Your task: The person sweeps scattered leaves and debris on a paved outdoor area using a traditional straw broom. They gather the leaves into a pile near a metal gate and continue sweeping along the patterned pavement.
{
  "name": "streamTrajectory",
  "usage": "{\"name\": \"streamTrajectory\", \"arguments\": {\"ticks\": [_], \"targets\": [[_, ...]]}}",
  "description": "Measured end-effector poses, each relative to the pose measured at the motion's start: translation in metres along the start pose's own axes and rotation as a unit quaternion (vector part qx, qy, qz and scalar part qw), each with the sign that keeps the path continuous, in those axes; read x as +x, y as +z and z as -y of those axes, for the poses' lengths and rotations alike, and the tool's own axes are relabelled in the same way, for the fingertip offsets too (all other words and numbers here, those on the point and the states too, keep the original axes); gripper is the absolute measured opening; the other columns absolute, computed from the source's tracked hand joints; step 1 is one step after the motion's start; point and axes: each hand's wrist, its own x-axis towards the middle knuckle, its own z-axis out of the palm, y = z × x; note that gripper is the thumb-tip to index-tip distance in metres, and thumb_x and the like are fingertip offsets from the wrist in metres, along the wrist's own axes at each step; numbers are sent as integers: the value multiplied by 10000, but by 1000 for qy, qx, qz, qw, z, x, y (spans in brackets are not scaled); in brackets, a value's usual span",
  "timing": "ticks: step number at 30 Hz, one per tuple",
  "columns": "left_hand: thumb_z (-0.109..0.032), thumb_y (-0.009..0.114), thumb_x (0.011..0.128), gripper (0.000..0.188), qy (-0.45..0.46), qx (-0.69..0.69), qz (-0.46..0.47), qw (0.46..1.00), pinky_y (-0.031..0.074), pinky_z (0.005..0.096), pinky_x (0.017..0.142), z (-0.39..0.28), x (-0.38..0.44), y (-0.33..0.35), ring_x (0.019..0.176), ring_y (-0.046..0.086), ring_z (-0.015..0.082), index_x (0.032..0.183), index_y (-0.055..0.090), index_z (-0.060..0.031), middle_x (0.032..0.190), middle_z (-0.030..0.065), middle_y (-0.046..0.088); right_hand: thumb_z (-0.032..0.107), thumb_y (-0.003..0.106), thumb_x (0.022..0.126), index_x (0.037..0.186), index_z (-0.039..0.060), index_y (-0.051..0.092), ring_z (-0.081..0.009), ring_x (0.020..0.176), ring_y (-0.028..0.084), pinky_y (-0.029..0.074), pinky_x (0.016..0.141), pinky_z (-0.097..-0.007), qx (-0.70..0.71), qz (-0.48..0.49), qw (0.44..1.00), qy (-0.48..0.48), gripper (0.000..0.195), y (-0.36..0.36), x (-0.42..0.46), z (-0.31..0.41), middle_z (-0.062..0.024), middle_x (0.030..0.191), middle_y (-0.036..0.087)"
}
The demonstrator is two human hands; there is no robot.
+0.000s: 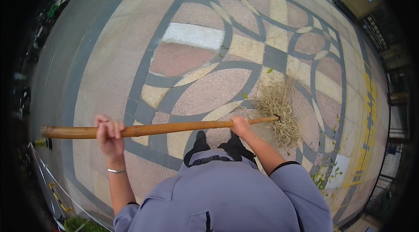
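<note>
Across the front of my body runs the bamboo handle (pixel 176 127) of a broom, its thick end out to the left. Its bristle head (pixel 278 111), a bundle of dry straw-like twigs, rests on the patterned paving to the right, with a dark tie where the handle enters. My left hand (pixel 110 130) wraps the thick upper part of the handle; a silver bangle is on that wrist. My right hand (pixel 241 126) grips the handle lower down, close to the bristles. A green leaf (pixel 245 95) lies beside the bristles, and another leaf (pixel 269 70) is just beyond them.
Several scattered leaves (pixel 319 179) lie at the right, near yellow ground markings (pixel 365 134). A fence (pixel 392 156) borders the right side. At lower left are a white line or rail (pixel 65 184), a yellow-and-black bar (pixel 59 197) and a green shrub (pixel 83 224).
</note>
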Motion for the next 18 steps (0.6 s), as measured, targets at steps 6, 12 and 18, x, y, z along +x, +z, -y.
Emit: {"name": "streamTrajectory", "arguments": {"ticks": [6,12,18], "targets": [[-186,473,931,116,-199,-98,-6,975,425,351,748,142,25,54,616,434,132,854,444,-104,597,2,401,237,694,699,797,98,576,-302,790,618,456,662,-435,-53,38,981,183,207,-64,-145,-125,-113,771,637],[-203,492,929,230,-109,-186,-54,975,395,262,608,126,73,28,489,334,94,729,436,-102,540,-12,347,144,652,683,782,94,552,-321,714,602,456,603,-437,34,-98,994,39,149,-117,-96,-116,-122,718,613],[-37,574,835,291,159,-206,-49,964,349,194,470,-71,-12,38,413,320,70,677,339,-103,527,-14,307,78,643,629,801,73,517,-329,753,607,454,639,-442,165,-72,949,-258,213,-157,11,-27,-109,718,612]]}}
